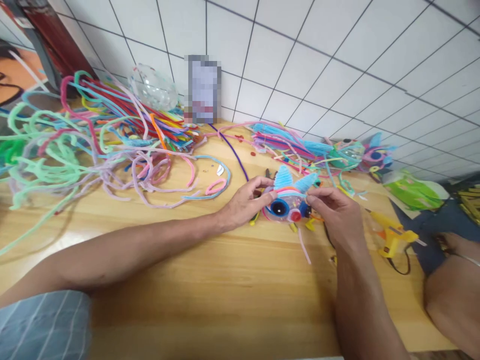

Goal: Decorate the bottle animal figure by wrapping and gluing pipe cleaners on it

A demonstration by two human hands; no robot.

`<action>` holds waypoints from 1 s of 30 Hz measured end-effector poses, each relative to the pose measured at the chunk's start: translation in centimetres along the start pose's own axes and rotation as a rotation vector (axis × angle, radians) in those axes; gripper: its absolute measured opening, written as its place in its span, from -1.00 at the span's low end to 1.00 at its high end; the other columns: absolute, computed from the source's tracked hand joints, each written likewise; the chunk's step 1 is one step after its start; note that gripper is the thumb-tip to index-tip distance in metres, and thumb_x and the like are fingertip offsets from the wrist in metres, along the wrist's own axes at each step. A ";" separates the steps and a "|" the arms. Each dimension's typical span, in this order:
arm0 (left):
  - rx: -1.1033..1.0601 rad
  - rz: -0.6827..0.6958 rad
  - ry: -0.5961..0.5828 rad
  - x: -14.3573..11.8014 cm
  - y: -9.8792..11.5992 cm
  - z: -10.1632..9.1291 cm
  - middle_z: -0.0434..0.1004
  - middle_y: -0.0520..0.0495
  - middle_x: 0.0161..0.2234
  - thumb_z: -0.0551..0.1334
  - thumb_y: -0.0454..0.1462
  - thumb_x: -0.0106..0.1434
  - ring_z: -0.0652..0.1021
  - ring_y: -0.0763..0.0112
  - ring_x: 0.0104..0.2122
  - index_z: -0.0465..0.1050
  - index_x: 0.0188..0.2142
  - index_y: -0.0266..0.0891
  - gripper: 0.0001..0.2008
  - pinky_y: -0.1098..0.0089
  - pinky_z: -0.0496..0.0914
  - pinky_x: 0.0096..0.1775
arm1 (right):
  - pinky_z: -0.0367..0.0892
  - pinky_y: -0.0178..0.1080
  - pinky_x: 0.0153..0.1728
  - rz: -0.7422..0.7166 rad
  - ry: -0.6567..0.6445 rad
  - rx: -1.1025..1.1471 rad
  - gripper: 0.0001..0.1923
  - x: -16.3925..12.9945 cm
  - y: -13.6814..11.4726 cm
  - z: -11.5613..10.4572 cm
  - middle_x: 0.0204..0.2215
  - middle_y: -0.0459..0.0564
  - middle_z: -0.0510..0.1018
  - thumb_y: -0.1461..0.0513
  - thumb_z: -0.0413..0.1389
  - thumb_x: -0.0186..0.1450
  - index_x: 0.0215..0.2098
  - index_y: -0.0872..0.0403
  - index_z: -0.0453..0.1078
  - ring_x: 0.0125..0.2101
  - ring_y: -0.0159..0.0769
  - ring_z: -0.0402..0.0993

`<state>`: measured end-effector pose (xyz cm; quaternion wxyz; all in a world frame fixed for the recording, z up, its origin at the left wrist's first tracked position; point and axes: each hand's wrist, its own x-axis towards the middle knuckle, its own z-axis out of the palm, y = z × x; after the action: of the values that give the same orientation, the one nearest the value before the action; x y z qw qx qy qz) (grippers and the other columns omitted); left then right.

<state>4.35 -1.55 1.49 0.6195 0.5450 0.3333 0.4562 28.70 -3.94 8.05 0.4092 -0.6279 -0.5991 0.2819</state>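
Note:
A small craft figure (287, 202) rests on the wooden table (210, 290): a clear ball wrapped in pipe cleaners, with blue ears, dark blue eyes and a red nose. My left hand (245, 202) grips its left side with thumb and fingers. My right hand (333, 210) pinches its right side near the right ear. A loose pink pipe cleaner piece (304, 247) lies just in front of the figure.
A big tangle of coloured pipe cleaners (97, 140) covers the table's left. More blue ones (285, 140) and two finished figures (360, 155) lie at the back right. A yellow glue gun (393, 235) lies right of my hand. A clear plastic ball (153, 87) stands by the tiled wall.

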 end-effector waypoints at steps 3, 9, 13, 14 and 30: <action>-0.014 -0.012 -0.007 -0.1 0.3 0.0 0.62 -0.19 0.10 0.38 0.01 0.39 0.62 0.24 0.01 0.49 0.07 -0.22 -0.57 0.24 0.50 0.08 | 0.44 -0.22 -0.38 -0.007 -0.021 0.033 -0.85 -0.2 0.2 -0.1 -0.43 -0.10 0.66 0.08 0.39 0.25 -0.30 -0.04 0.65 -0.47 -0.31 0.53; -0.054 -0.021 -0.007 -0.2 0.3 0.0 0.63 -0.17 0.04 0.42 0.01 0.36 0.62 0.24 -0.01 0.50 0.05 -0.21 -0.56 0.25 0.50 0.06 | 0.50 -0.15 -0.23 -0.187 -0.047 0.010 -0.91 0.0 1.2 -0.3 -0.29 -0.05 0.70 0.13 0.33 0.31 -0.29 -0.06 0.67 -0.28 -0.23 0.62; -0.065 -0.052 -0.005 -0.2 0.3 -0.2 0.64 -0.16 0.04 0.44 0.01 0.35 0.63 0.24 -0.02 0.51 0.05 -0.21 -0.56 0.25 0.50 0.06 | 0.49 -0.13 -0.21 -0.281 -0.072 -0.009 -0.90 0.2 1.4 -0.4 -0.29 -0.05 0.70 0.18 0.29 0.36 -0.29 -0.09 0.68 -0.27 -0.22 0.62; -0.068 -0.055 -0.001 -0.2 0.3 -0.2 0.64 -0.16 0.05 0.45 0.01 0.34 0.63 0.24 -0.01 0.52 0.05 -0.21 -0.56 0.25 0.51 0.07 | 0.49 -0.12 -0.22 -0.296 -0.078 -0.012 -0.89 0.2 1.4 -0.4 -0.30 -0.05 0.70 0.19 0.29 0.37 -0.29 -0.10 0.69 -0.28 -0.22 0.62; -0.111 -0.087 0.009 -0.3 0.4 -0.1 0.62 -0.08 -0.07 0.49 0.05 0.30 0.60 0.30 -0.06 0.51 0.01 -0.20 -0.52 0.31 0.51 0.02 | 0.51 -0.12 -0.22 -0.365 -0.151 -0.081 -0.79 0.1 1.3 -0.9 -0.29 -0.03 0.72 0.25 0.20 0.40 -0.21 -0.10 0.71 -0.28 -0.21 0.63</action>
<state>4.06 -1.75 1.80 0.6665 0.4926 0.3335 0.4493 30.17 -3.99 7.42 0.3820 -0.5019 -0.7427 0.2249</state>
